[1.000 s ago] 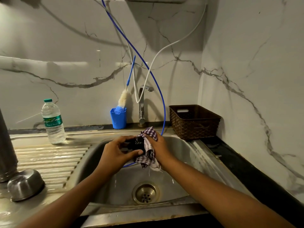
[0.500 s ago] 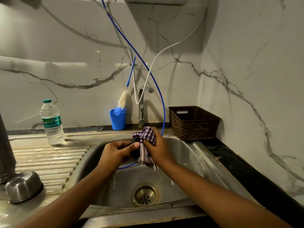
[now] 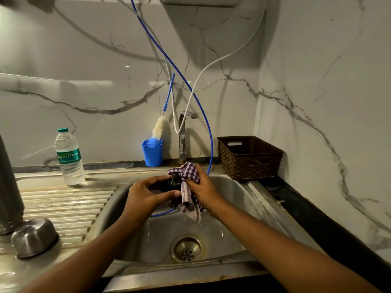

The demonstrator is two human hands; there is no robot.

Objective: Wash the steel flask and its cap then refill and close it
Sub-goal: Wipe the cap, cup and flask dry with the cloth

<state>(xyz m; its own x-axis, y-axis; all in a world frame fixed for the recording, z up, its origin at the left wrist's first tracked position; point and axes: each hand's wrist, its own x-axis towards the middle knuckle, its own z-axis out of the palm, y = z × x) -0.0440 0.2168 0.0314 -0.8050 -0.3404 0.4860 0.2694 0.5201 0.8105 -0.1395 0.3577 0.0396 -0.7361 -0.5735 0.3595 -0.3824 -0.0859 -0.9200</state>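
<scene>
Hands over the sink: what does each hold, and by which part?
Left hand grips the black cap round its side; right hand holds the checked cloth, bunched against the cap.

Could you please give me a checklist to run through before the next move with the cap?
1. Cap gripped by the left hand over the sink: ok.
2. Checked cloth held by the right hand against the cap: ok.
3. Cap fully clean: cannot tell, the cloth hides part of it.
4. Steel flask standing on the drainboard at far left: ok.
5. Water bottle upright and capped: ok.
</scene>
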